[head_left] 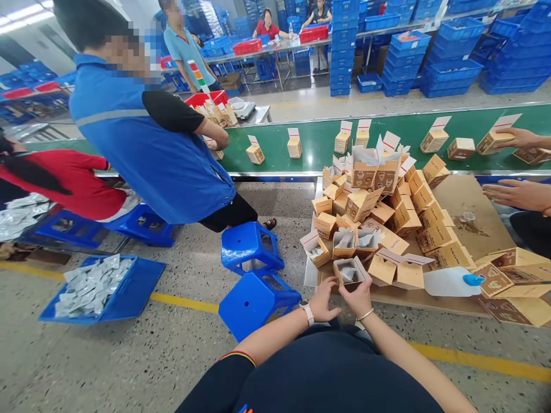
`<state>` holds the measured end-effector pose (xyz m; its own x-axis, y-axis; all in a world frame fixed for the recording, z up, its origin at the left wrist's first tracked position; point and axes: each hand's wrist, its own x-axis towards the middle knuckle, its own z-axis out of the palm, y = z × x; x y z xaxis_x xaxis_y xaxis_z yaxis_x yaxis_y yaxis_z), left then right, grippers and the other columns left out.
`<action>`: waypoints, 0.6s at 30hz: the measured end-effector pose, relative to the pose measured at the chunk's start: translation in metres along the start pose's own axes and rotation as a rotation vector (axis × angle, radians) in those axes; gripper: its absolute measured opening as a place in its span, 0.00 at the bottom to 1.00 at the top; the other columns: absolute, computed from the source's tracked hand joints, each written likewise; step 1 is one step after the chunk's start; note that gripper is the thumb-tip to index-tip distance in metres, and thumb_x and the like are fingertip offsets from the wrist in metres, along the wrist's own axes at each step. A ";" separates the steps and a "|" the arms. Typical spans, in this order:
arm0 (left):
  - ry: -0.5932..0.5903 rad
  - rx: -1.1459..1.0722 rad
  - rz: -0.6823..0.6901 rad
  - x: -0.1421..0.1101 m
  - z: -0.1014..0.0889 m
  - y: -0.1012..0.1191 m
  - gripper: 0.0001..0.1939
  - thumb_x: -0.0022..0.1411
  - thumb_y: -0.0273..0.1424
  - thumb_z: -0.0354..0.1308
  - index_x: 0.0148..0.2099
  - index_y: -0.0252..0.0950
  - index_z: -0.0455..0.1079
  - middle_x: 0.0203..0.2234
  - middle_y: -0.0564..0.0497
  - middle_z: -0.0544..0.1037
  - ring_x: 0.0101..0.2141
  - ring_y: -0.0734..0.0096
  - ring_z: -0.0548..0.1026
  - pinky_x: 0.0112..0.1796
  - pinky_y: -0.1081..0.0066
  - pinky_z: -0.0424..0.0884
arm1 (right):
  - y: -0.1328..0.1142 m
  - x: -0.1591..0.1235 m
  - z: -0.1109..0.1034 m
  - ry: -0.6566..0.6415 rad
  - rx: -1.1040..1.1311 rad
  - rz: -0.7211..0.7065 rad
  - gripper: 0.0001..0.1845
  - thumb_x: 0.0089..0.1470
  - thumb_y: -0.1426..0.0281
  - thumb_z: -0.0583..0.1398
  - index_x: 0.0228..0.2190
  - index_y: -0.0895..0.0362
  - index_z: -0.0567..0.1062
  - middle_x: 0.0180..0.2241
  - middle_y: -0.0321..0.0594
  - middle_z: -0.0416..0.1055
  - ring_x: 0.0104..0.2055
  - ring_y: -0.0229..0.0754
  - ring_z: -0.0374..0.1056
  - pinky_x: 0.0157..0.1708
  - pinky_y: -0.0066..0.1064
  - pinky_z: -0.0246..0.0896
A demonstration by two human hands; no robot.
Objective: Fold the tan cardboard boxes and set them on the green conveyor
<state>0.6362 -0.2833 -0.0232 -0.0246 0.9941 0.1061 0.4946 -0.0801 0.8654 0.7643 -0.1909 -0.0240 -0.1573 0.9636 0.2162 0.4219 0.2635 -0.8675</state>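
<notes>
An open small carton (352,281) stands at the near edge of the table, with a silver packet (349,272) inside. My right hand (360,298) grips its near right side, thumb across the front wall. Beside its left corner is my left hand (325,299), fingertips at the carton and thumb spread away from them. Just beyond are further open cartons (344,240) with silvery packets in them. Two cartons with raised flaps (396,272) sit to the right of my right hand.
Many printed cartons (430,223) are heaped on the cardboard-covered table. A white bottle with blue cap (450,281) lies at right. Behind runs a green conveyor (271,135) carrying cartons. Blue stools (247,304) and a packet-filled crate (144,287) stand left. Co-workers' hands (523,194) reach in at right.
</notes>
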 end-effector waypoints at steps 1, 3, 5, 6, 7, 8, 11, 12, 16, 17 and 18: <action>0.008 0.002 -0.014 -0.005 -0.005 -0.003 0.33 0.49 0.33 0.63 0.57 0.37 0.58 0.58 0.37 0.63 0.59 0.44 0.63 0.55 0.41 0.61 | 0.004 0.004 -0.003 -0.040 0.016 -0.033 0.43 0.40 0.56 0.63 0.54 0.64 0.57 0.44 0.54 0.66 0.48 0.58 0.67 0.48 0.52 0.65; 0.092 0.016 -0.038 -0.011 -0.015 -0.009 0.33 0.53 0.34 0.61 0.60 0.38 0.56 0.58 0.37 0.64 0.59 0.45 0.63 0.56 0.41 0.62 | 0.012 0.012 -0.011 -0.205 0.063 -0.172 0.41 0.42 0.60 0.62 0.55 0.62 0.58 0.45 0.53 0.67 0.48 0.56 0.68 0.49 0.50 0.65; 0.183 0.058 -0.008 -0.011 -0.020 -0.016 0.39 0.54 0.36 0.60 0.65 0.38 0.49 0.62 0.36 0.60 0.61 0.44 0.60 0.57 0.42 0.61 | 0.019 0.020 -0.020 -0.391 0.083 -0.360 0.42 0.43 0.65 0.60 0.59 0.60 0.55 0.52 0.54 0.64 0.55 0.55 0.64 0.54 0.48 0.62; 0.193 0.089 0.045 -0.010 -0.021 -0.019 0.42 0.55 0.37 0.60 0.67 0.39 0.46 0.63 0.36 0.58 0.62 0.45 0.59 0.58 0.43 0.60 | 0.023 0.024 -0.024 -0.447 0.071 -0.443 0.44 0.45 0.66 0.60 0.62 0.59 0.52 0.57 0.55 0.59 0.59 0.56 0.60 0.56 0.49 0.60; 0.178 0.126 0.115 -0.006 -0.021 -0.022 0.44 0.55 0.39 0.60 0.68 0.40 0.43 0.64 0.37 0.57 0.63 0.45 0.58 0.58 0.44 0.60 | 0.028 0.027 -0.027 -0.472 0.047 -0.509 0.45 0.47 0.67 0.59 0.64 0.57 0.48 0.62 0.55 0.53 0.64 0.57 0.53 0.59 0.50 0.56; 0.145 0.168 0.188 -0.002 -0.020 -0.026 0.44 0.55 0.41 0.59 0.68 0.40 0.42 0.64 0.38 0.57 0.63 0.46 0.57 0.58 0.45 0.60 | 0.032 0.030 -0.030 -0.467 0.022 -0.558 0.45 0.50 0.68 0.58 0.66 0.56 0.44 0.66 0.53 0.45 0.67 0.57 0.47 0.61 0.51 0.52; 0.059 0.305 0.316 0.017 -0.017 -0.036 0.44 0.55 0.46 0.58 0.68 0.40 0.45 0.62 0.38 0.62 0.62 0.48 0.60 0.56 0.49 0.62 | 0.047 0.036 -0.031 -0.433 -0.018 -0.664 0.43 0.56 0.71 0.54 0.67 0.51 0.40 0.69 0.46 0.34 0.69 0.54 0.39 0.63 0.49 0.49; 0.048 0.348 0.317 0.022 -0.016 -0.039 0.43 0.55 0.47 0.57 0.67 0.40 0.47 0.61 0.38 0.63 0.62 0.48 0.60 0.55 0.50 0.62 | 0.050 0.036 -0.030 -0.423 -0.020 -0.692 0.42 0.57 0.72 0.54 0.67 0.51 0.40 0.69 0.45 0.33 0.68 0.53 0.40 0.63 0.48 0.49; 0.045 0.412 0.278 0.038 -0.017 -0.038 0.33 0.58 0.47 0.56 0.63 0.41 0.58 0.57 0.41 0.70 0.62 0.49 0.60 0.54 0.51 0.62 | 0.059 0.034 -0.027 -0.393 0.030 -0.748 0.37 0.59 0.74 0.52 0.66 0.48 0.46 0.69 0.42 0.34 0.68 0.49 0.41 0.62 0.43 0.52; 0.048 0.394 0.275 0.041 -0.018 -0.035 0.30 0.58 0.46 0.56 0.61 0.43 0.61 0.56 0.43 0.72 0.61 0.49 0.60 0.54 0.50 0.62 | 0.061 0.034 -0.026 -0.401 0.047 -0.734 0.34 0.60 0.73 0.52 0.65 0.48 0.52 0.69 0.41 0.35 0.68 0.48 0.43 0.61 0.42 0.54; 0.046 0.369 0.271 0.044 -0.020 -0.032 0.26 0.59 0.44 0.56 0.58 0.44 0.64 0.53 0.45 0.74 0.60 0.50 0.61 0.54 0.49 0.61 | 0.062 0.034 -0.026 -0.416 0.059 -0.708 0.30 0.60 0.72 0.52 0.63 0.48 0.58 0.69 0.41 0.36 0.67 0.49 0.45 0.60 0.42 0.56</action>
<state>0.6019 -0.2386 -0.0366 0.1141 0.9358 0.3334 0.7645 -0.2970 0.5720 0.8084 -0.1403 -0.0585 -0.6914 0.4711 0.5477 0.0523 0.7888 -0.6125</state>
